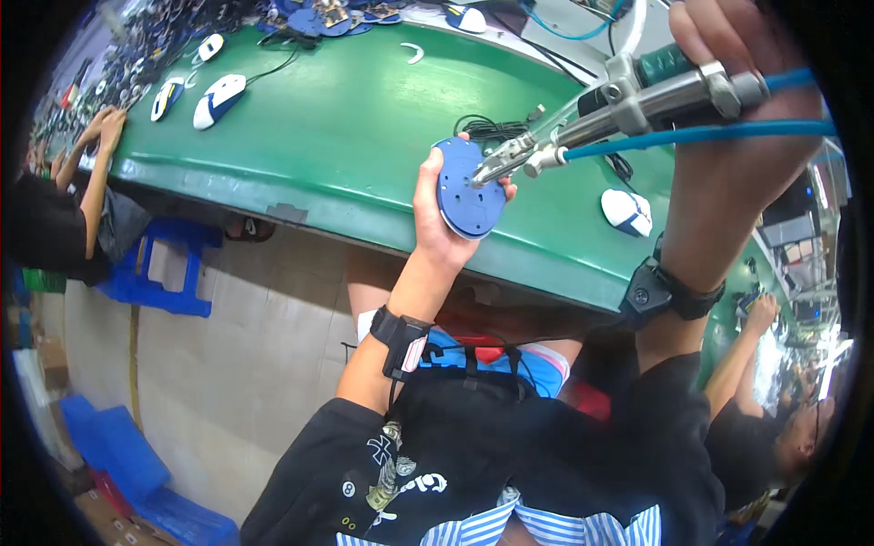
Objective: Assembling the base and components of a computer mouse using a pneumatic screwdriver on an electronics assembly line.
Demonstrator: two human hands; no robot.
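My left hand (437, 214) holds up a blue computer-mouse base (468, 187), underside facing me, above the near edge of the green workbench (346, 118). Its black cable (487, 126) trails onto the bench behind it. My right hand (742, 136) grips a metal pneumatic screwdriver (628, 100) fed by a blue air hose (692, 135). The tool's tip touches the upper right part of the blue base.
A white and blue mouse (626, 209) lies on the bench to the right. Two more white and blue mice (217, 98) and several parts lie at the far left. A person (73, 200) sits at the left by a blue stool (164, 264); another person (774, 400) is at my right.
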